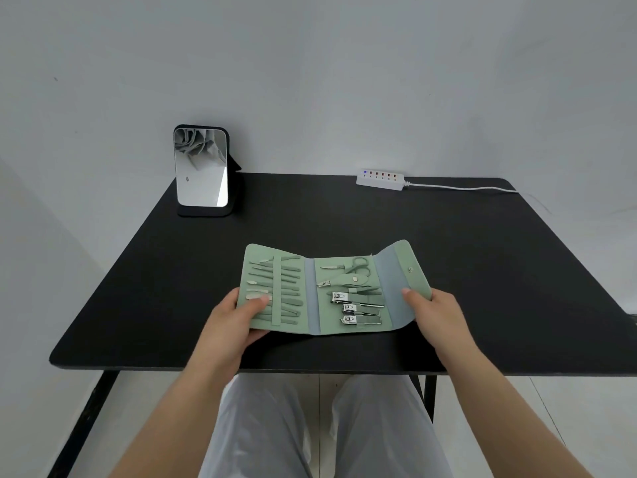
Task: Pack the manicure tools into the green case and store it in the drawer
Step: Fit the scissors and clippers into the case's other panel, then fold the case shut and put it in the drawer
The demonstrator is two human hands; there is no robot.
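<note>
Head view: a person's two hands hold an opened green case (312,298) over a black worktop (482,257).
Left grip: left hand (229,317) pinches the case's left edge, thumb on top across the tool tips, fingers hidden beneath.
Right grip: right hand (435,310) pinches the right flap, thumb on the grey lining, fingers out of sight behind.
Case: lies between both grips, spread open, its right flap with a snap button (410,269) tilted up.
Tools: slim picks (289,286) strapped just right of the left thumb; scissors (355,265), nipper (344,280) and three clippers (351,308) left of the right thumb.
Hard to make out: lowest picks blur together; no count possible.
Beyond the grips: mirror (201,167) far left, upright; power strip (380,179) far right, cable running off the edge.
Below: pale trousers (275,426).
</note>
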